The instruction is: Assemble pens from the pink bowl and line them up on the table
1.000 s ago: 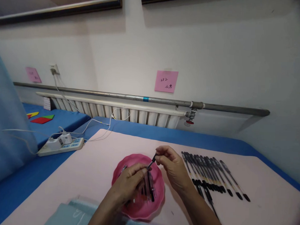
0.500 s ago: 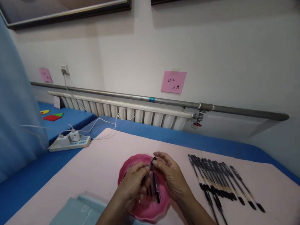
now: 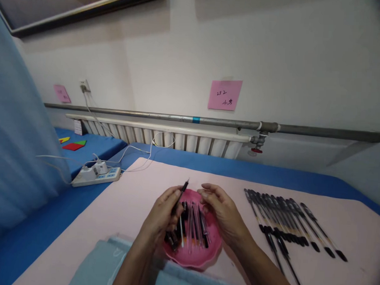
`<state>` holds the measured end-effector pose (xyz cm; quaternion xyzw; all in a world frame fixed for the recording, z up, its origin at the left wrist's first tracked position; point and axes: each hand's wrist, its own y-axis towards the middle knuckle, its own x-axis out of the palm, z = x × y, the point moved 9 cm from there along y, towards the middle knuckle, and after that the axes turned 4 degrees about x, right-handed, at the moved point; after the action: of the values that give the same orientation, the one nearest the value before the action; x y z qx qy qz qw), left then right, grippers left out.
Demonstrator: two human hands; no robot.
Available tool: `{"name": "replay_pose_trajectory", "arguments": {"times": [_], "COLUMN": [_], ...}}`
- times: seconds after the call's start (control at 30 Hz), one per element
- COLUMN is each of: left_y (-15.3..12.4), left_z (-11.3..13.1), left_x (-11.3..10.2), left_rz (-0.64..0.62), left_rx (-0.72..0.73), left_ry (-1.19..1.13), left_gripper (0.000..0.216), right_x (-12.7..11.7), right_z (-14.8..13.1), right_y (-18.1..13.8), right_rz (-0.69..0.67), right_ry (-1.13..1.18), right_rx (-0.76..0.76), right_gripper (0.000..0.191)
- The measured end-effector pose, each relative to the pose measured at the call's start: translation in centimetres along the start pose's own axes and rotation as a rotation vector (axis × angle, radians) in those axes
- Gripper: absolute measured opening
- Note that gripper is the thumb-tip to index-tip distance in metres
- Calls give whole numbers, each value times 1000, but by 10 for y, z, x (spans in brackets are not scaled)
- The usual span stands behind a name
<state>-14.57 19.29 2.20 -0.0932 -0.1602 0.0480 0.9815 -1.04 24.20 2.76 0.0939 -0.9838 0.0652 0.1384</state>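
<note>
My left hand [image 3: 162, 212] is closed round a pen part with a black grip [image 3: 184, 186], its pointed tip aimed up and to the right. A thin pale stick [image 3: 182, 233] shows below these fingers; I cannot tell if it belongs to the same pen. My right hand [image 3: 220, 208] is a little to the right, its fingers curved and apart, with nothing visible in them. Beneath both hands sits a pink scalloped bowl [image 3: 216, 247]. Inside are clear pen tubes [image 3: 191, 230], dark refills and black pen pieces [image 3: 172, 241], partly hidden by my left hand.
On the right, a row of black pens [image 3: 277, 216] lies on the pink sheet [image 3: 119, 210], with two more pens [image 3: 285, 256] below it. A folded light-blue cloth [image 3: 98, 264] lies in front. At left are a power strip [image 3: 97, 177] with cables and a blue curtain [image 3: 21, 145].
My hands have come apart; earlier both met at the small black pen part. It now points up in my left hand. More of the bowl's contents shows, and the view has shifted slightly.
</note>
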Motion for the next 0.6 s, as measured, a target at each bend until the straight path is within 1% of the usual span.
{"name": "replay_pose_trajectory", "arguments": {"times": [0.07,0.1,0.2,0.27,0.3,0.4,0.5,0.6], "left_y": [0,0,1,3,4,5,3,1], "left_z": [10,14,20,23,24,28,31,33], "left_x": [-13,-19,-30,-35,-38,-55,-75,-86], "left_rz": [37,55,92,121,147,267,390,452], "left_rx": [68,90,129,160,174,221,276,302], "left_ry": [-9,-15,-50,-81,-96,-151,-219,-259], "left_gripper": [42,42,39,39,39,42,39,36], "right_x": [-4,-3,13,26,29,29,24,30], "right_z": [-1,-1,2,5,6,1,-4,-2], "right_y": [1,1,-5,-10,-12,-12,-10,-13], "right_rz": [9,-9,-144,-240,-262,-240,-209,-262], "right_ry": [-92,-142,-333,-481,-543,-674,-773,-884], "right_rx": [-13,-28,-75,-114,-133,-180,-211,-262], "right_gripper": [23,19,8,7,8,10,12,14]}}
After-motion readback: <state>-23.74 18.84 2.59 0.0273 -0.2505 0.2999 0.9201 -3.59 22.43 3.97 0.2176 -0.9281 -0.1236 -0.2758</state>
